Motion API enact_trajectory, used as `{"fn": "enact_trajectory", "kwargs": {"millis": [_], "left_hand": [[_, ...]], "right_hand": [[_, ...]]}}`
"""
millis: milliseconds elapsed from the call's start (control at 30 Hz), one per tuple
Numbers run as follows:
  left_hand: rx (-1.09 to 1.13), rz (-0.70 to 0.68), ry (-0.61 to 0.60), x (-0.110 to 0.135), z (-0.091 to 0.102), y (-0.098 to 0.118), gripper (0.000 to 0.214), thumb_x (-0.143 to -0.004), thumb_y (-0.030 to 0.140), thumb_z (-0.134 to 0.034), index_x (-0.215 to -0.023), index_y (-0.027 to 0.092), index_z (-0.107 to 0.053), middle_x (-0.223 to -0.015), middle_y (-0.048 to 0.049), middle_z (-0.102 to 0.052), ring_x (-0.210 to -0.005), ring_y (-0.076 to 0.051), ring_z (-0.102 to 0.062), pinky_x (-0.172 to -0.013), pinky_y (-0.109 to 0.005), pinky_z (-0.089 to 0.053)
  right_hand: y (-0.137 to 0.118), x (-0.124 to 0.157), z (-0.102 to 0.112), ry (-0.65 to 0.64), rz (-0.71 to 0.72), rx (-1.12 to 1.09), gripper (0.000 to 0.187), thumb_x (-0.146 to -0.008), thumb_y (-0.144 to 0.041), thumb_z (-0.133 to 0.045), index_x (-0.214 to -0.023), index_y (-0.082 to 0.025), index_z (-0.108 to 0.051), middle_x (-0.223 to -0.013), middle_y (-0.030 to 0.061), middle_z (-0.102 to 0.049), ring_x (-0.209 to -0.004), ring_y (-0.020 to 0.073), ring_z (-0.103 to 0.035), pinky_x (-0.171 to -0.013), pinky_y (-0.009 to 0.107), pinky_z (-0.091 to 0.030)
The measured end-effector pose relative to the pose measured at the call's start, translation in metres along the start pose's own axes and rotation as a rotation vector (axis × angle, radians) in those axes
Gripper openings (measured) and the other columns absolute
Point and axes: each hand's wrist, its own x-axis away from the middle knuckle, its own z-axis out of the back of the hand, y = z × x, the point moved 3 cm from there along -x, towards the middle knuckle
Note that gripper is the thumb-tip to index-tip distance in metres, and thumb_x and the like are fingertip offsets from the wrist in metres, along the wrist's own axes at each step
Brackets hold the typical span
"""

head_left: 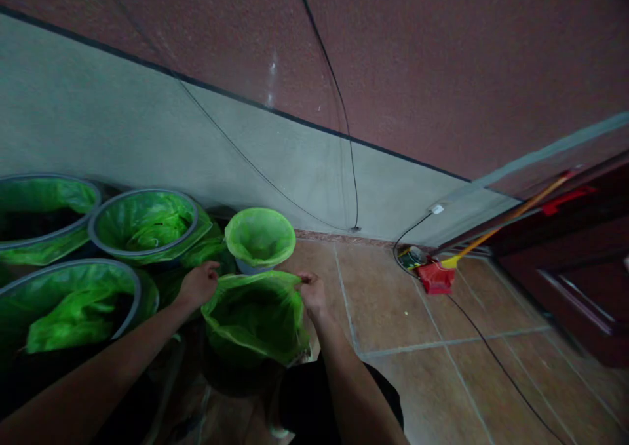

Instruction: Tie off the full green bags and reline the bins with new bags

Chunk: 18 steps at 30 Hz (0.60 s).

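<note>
As folds partly hide the left fingers [211,273] | right hand [312,295] clenches green liner [255,320] | left hand [199,285] grip unclear

Bag: green plastic bag [255,317], crumpled, mouth open and facing up
Place: near the person, between both hands
Left hand: left hand [199,286] pinches the bag's far left rim
Right hand: right hand [313,295] pinches the bag's right rim, its fingers gathering the plastic

Tan tiled floor [393,301], green-lined bins [145,225] by the wall, red dustpan [435,278], black cable [506,373]
</note>
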Motion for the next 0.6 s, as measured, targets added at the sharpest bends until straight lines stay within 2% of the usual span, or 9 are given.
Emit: {"fn": "enact_trajectory", "kwargs": {"millis": [67,200,333,467,533,600], "left_hand": [[-0.125,-0.090,0.027,0.004,0.006,0.003,0.047,-0.078,0.014,-0.050,-0.121,0.014,-0.067,-0.097,-0.0081,-0.078,-0.091,-0.024,-0.073,-0.085,-0.031,-0.054],[-0.271,-0.186,0.034,0.009,0.013,-0.003,0.053,-0.075,0.005,-0.047,-0.125,0.010,-0.065,-0.113,-0.0123,-0.075,-0.108,-0.024,-0.070,-0.097,-0.031,-0.052],[-0.336,-0.187,0.004,0.005,0.013,-0.011,0.052,-0.078,0.009,-0.051,-0.128,0.009,-0.064,-0.127,-0.0180,-0.070,-0.119,-0.029,-0.067,-0.105,-0.037,-0.049],[-0.277,-0.219,-0.053,0.000,0.005,-0.006,0.057,-0.084,0.022,-0.052,-0.139,0.008,-0.056,-0.142,-0.0183,-0.062,-0.131,-0.030,-0.059,-0.112,-0.037,-0.044],[-0.210,-0.207,-0.091,-0.002,-0.003,-0.002,0.061,-0.087,0.034,-0.051,-0.142,0.007,-0.053,-0.145,-0.0181,-0.060,-0.134,-0.029,-0.057,-0.112,-0.036,-0.044],[-0.171,-0.179,-0.128,-0.002,-0.012,0.002,0.064,-0.088,0.044,-0.049,-0.142,0.009,-0.053,-0.140,-0.0168,-0.064,-0.129,-0.028,-0.061,-0.108,-0.035,-0.047]], "right_hand": [[-0.006,0.001,0.012,0.047,0.015,0.108,0.024,-0.059,-0.010,-0.059,-0.080,-0.016,-0.069,-0.072,-0.0001,-0.071,-0.065,0.0162,-0.065,-0.062,0.023,-0.050],[-0.017,0.005,0.032,0.150,0.059,0.564,0.028,-0.070,-0.008,-0.055,-0.089,-0.016,-0.074,-0.084,0.0058,-0.076,-0.079,0.0189,-0.071,-0.073,0.025,-0.052],[-0.016,0.011,0.035,0.064,0.067,0.800,0.024,-0.079,-0.015,-0.062,-0.099,-0.015,-0.075,-0.098,0.0116,-0.077,-0.091,0.0230,-0.073,-0.080,0.028,-0.053],[-0.005,0.012,0.032,-0.057,0.024,0.734,0.033,-0.075,-0.023,-0.072,-0.107,-0.014,-0.071,-0.096,0.0105,-0.077,-0.086,0.0229,-0.073,-0.073,0.028,-0.055],[0.002,0.013,0.029,-0.136,-0.014,0.625,0.027,-0.075,-0.023,-0.070,-0.100,-0.015,-0.071,-0.089,0.0074,-0.076,-0.079,0.0207,-0.072,-0.068,0.027,-0.054],[0.006,0.014,0.026,-0.184,-0.032,0.564,0.021,-0.072,-0.018,-0.068,-0.093,-0.015,-0.071,-0.084,0.0054,-0.076,-0.074,0.0192,-0.070,-0.064,0.026,-0.053]]}}
